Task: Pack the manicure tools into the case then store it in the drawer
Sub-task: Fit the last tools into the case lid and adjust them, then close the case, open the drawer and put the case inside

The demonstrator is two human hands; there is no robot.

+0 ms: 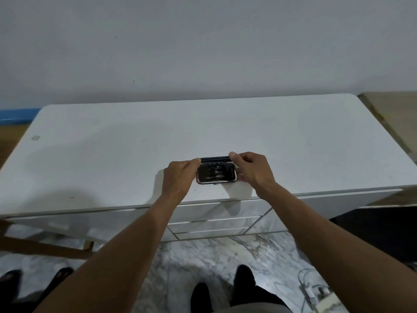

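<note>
both hands hold the case: your left hand (178, 179) curls round its left end, fingertips up at the lid's left corner. your right hand (250, 170) pinches the right end, thumb on the lid's right corner and fingers curled against the base below it. the case (216, 180) sits between your palms on the desk (135, 143), close to the near edge. its lid (215, 159) stands up on the far side of your grip, so the tray lies open toward you.

between your thumbs, dark tools (213, 173) lie inside the tray; they are too small to count or name. the only tools in view are those in the case, so the packing part looks done or close to it.

what is left, by this view: fold the lid down toward you and shut it, then store the case. the drawers (212, 223) stack below your grip, under the desk's near edge, and all look closed. with both hands on the case, you will need to free one to pull a drawer out, set the case inside, and push the drawer shut.
</note>
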